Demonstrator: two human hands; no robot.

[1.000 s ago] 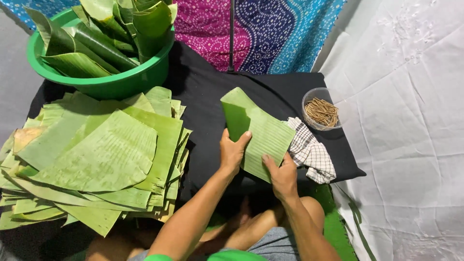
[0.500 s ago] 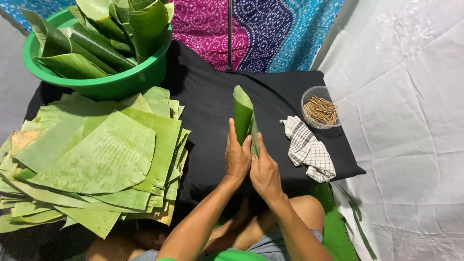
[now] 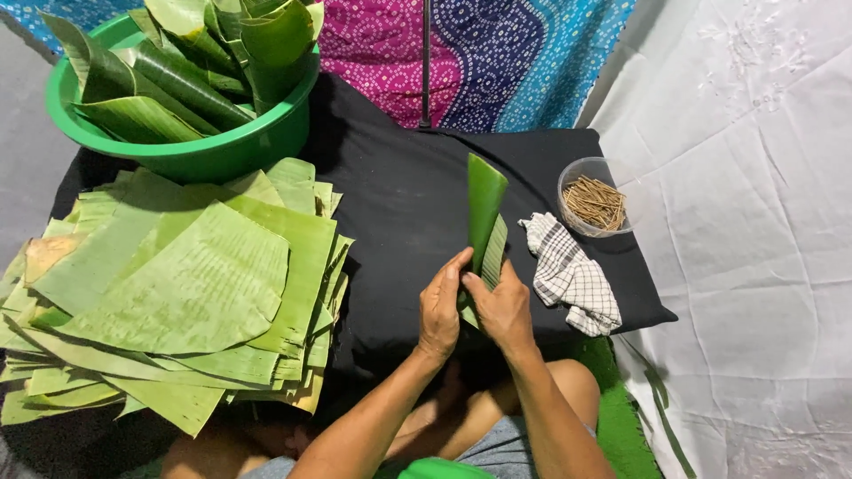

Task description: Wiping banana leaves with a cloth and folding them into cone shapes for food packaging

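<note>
Both hands grip one banana leaf piece point(image 3: 485, 213), folded lengthwise into a narrow upright strip over the black cloth point(image 3: 399, 204). My left hand point(image 3: 441, 306) pinches its lower left side, thumb against the fold. My right hand point(image 3: 502, 306) presses the lower right side, fingers wrapped round the leaf's base. A thick stack of flat banana leaf sheets point(image 3: 177, 284) lies to the left of my hands.
A green basin point(image 3: 186, 155) of rolled leaves stands at the back left. A clear bowl of small wooden sticks point(image 3: 595, 200) and a checked cloth point(image 3: 568, 275) lie to the right. White fabric point(image 3: 754, 222) covers the right side; patterned fabric point(image 3: 497, 53) hangs behind.
The leaf was spread flat between both hands a second ago. It has since been folded into a narrow strip, and my hands have drawn close together at its base.
</note>
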